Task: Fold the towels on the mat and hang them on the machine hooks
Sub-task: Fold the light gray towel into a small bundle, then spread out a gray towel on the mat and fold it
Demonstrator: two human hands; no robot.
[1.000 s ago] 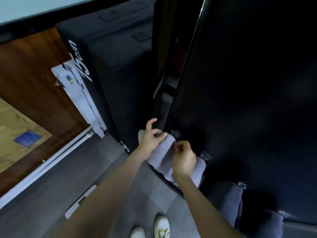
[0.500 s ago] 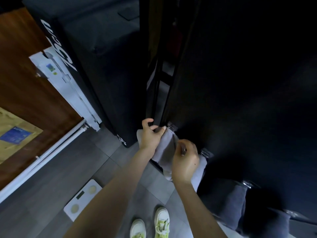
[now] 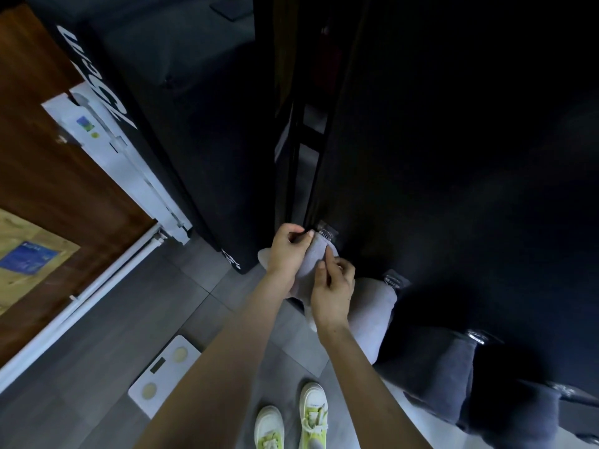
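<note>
I see the left hand [image 3: 287, 251] and right hand [image 3: 334, 293] both pinching the pale grey towel [image 3: 311, 258] with curled fingers [image 3: 304, 237], at the leftmost hook [image 3: 325, 233] on the machine [image 3: 421, 189].

A white scale [image 3: 163, 374] lies on the grey floor [image 3: 81, 367] near green-laced sneakers [image 3: 312, 413] and a black box [image 3: 181, 124].

A bunched grey towel [image 3: 313, 258] is pinched by the left hand [image 3: 287, 254] and right hand [image 3: 334, 293], its top edge at the first hook [image 3: 325, 234] on the black machine [image 3: 453, 189]. Pale cloth beside it, perhaps a second towel [image 3: 372, 319], hangs below the next hook [image 3: 392, 281]. A dark towel [image 3: 450, 377] hangs farther right.
</note>
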